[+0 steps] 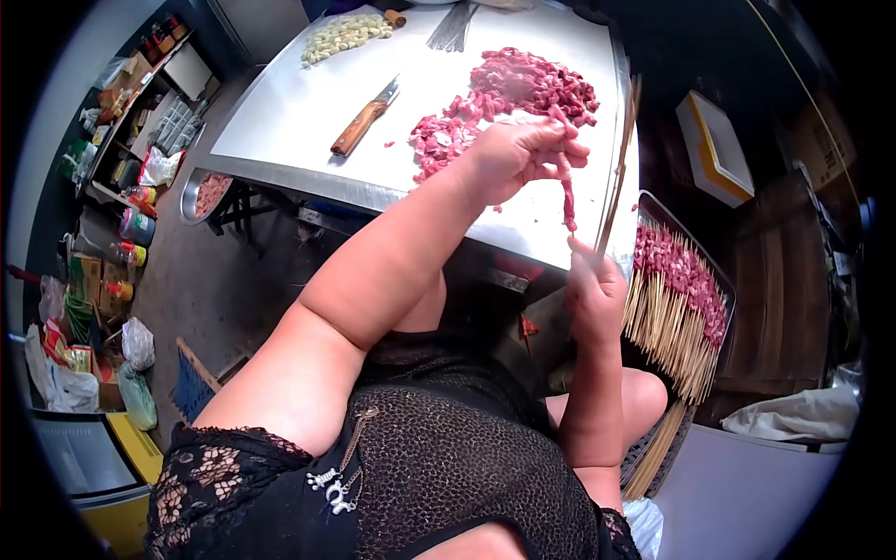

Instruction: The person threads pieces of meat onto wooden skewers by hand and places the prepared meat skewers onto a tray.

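Note:
My left hand (521, 154) is raised over the metal table (289, 121) and pinches a strip of raw red meat (567, 198) that hangs down from its fingers. My right hand (594, 285) sits lower, by the table's near edge, gripping a thin bamboo skewer (618, 163) that points up and away. The meat strip hangs just left of the skewer, close to my right fingers. A pile of diced raw meat (523, 93) lies on the table behind my left hand.
A wooden-handled knife (362, 121) lies mid-table, with pale garlic cloves (343, 35) and metal skewers (452, 26) at the far end. A tray of finished meat skewers (677, 299) sits to my right. Cluttered shelves (140, 112) and bags (93, 355) line the left floor.

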Tool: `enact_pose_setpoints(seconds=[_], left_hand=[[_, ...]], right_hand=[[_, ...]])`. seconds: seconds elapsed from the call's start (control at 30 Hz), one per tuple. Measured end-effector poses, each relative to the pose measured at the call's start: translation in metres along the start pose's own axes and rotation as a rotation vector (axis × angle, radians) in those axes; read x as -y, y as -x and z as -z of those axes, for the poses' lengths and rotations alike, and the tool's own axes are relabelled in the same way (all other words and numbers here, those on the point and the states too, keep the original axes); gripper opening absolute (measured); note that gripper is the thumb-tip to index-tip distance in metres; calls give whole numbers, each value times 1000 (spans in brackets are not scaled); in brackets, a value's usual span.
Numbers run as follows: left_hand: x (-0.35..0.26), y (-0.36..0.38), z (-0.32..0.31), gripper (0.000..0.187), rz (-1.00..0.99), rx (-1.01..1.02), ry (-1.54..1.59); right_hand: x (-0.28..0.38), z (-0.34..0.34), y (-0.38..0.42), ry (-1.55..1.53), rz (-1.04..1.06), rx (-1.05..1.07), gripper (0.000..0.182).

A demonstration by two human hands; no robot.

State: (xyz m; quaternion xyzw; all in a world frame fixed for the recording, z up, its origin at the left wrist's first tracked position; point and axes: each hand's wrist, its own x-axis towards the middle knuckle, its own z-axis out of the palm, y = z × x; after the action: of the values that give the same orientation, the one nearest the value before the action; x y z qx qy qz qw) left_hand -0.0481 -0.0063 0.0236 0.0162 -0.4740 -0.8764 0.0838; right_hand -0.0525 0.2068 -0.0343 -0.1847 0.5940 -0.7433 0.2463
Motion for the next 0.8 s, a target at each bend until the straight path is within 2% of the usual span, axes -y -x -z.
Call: enact_pose_setpoints(seconds=[0.13,0.2,0.23,0.3,0.33,0.4,0.53,0.6,0.63,0.67,0.77,0.8], left_hand=[[11,1,-12,24,145,-1,-64],[1,-3,-2,31,154,-4,-345],[-5,-7,10,36,87,-26,-509],[-23,-12,30,34,-186,-188,-897],[-18,-27,58,31,-206,-310,-846],[-33,-24,64,26,-135,-379,-1059],[-30,-17,62,23,-84,-357,-1279],[-20,-14,62,22,-86,-56,-1614],[-13,-16,59,22,-30,-29,-1784],[-20,-12,38,17,264,-48,-1771],[-18,-16,39,15,265,-125,-1830],[-16,-18,47,14,121,-201,-1730]], right_hand=[[6,1,-1,-26,9,-37,22],[6,7,-5,11,50,-78,22],[11,6,-4,48,66,-106,22],[14,11,-5,43,81,-111,22],[15,14,-5,39,96,-112,22],[16,17,-5,19,87,-119,22],[18,19,-5,8,97,-105,22],[19,19,-3,6,91,-96,22],[20,19,-2,11,90,-94,22],[20,18,-3,15,94,-91,22],[17,17,-4,15,113,-103,22],[17,18,-4,13,117,-106,22]])
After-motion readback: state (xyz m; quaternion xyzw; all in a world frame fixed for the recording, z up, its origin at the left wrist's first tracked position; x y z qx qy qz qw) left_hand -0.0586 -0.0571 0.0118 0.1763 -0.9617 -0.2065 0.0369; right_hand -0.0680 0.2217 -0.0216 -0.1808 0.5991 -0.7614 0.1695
